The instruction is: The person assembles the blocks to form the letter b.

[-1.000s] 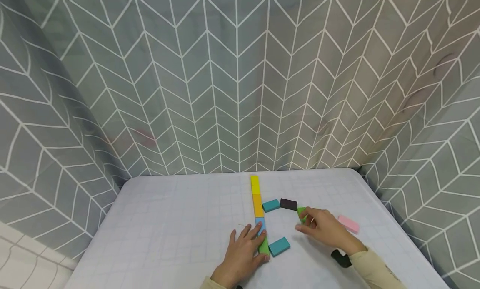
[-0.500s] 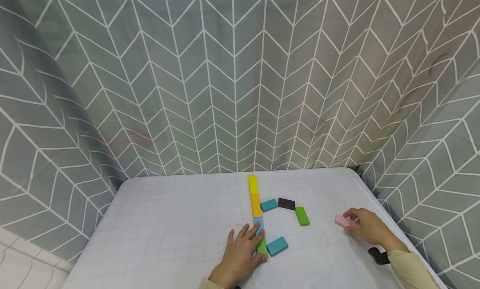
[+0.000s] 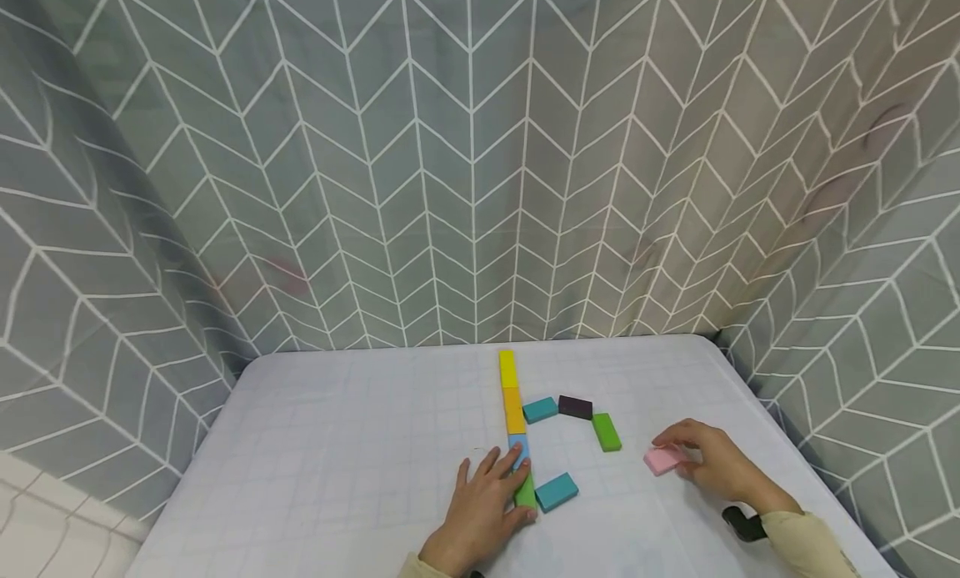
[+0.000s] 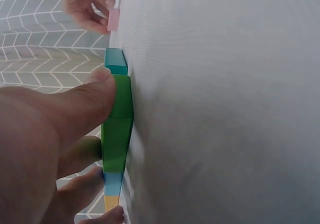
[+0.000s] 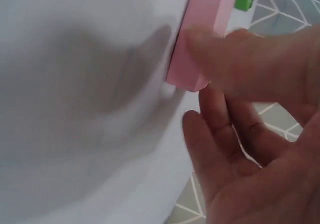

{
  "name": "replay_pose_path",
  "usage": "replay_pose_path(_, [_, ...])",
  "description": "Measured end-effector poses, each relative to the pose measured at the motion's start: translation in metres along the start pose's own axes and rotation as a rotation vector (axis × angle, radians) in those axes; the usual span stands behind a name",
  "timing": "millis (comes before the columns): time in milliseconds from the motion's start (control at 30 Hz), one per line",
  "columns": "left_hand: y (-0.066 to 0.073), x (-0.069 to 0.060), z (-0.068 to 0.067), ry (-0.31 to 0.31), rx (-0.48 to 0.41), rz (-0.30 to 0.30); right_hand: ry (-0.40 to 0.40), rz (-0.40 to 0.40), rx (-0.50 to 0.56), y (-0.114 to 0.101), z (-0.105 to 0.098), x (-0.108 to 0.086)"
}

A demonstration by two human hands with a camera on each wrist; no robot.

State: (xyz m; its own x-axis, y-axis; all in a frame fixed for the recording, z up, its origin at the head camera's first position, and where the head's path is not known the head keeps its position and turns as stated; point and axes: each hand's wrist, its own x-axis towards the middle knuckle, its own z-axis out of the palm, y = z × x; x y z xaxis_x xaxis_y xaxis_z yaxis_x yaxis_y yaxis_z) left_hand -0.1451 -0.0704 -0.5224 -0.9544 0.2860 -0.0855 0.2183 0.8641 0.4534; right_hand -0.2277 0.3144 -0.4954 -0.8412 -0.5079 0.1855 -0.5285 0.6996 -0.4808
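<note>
My right hand [image 3: 716, 463] pinches a pink block [image 3: 663, 459] between thumb and fingers at the right side of the table. In the right wrist view, the thumb presses the pink block's [image 5: 200, 38] face. With its fingers spread, my left hand [image 3: 480, 511] rests on a light blue block [image 3: 517, 444] and a green block [image 3: 526, 492] in a column. Beyond them the column runs on through an orange block [image 3: 514, 411] and a yellow block [image 3: 508, 368]. The left wrist view has the thumb against the green block [image 4: 117, 141].
Right of the column, a teal block [image 3: 540, 409], a dark block [image 3: 575, 407] and another green block [image 3: 607, 433] form an arc. A second teal block [image 3: 557, 492] lies beside the column's near end. A patterned curtain [image 3: 472, 161] hangs behind the white table [image 3: 337, 444].
My right hand has let go of the green block at the arc's end, taken hold of the pink block and brought it left. The left hand stays put.
</note>
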Motion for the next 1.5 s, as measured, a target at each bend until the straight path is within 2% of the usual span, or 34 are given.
replay_pose_path(67, [0.0,0.0,0.001,0.005,0.002,0.008,0.049,-0.008,-0.011,-0.002,0.003,-0.001])
replay_pose_path(100, [0.0,0.0,0.001,0.006,0.003,0.01,0.077,0.013,-0.023,-0.003,0.003,-0.002])
replay_pose_path(233, [-0.001,-0.001,0.001,0.009,0.015,0.011,0.149,0.147,-0.095,-0.003,0.004,-0.002])
replay_pose_path(367, [-0.002,-0.001,-0.001,0.015,0.011,0.016,0.113,0.285,-0.099,-0.005,0.006,0.0])
replay_pose_path(500, [-0.002,-0.002,-0.001,0.015,-0.002,0.021,0.08,0.347,-0.066,-0.009,0.012,0.0])
replay_pose_path(700, [-0.001,-0.002,0.0,0.024,0.008,0.028,0.085,0.302,-0.062,-0.014,0.018,0.001])
replay_pose_path(867, [0.0,-0.002,0.001,0.028,0.015,0.028,0.074,0.268,-0.067,-0.027,0.025,0.003])
replay_pose_path(1233, [-0.002,-0.002,0.0,0.037,0.016,0.036,0.034,0.28,-0.105,-0.062,0.041,0.012])
replay_pose_path(1500, [-0.001,-0.002,0.001,0.026,0.02,0.024,0.061,0.291,-0.095,-0.074,0.053,0.019])
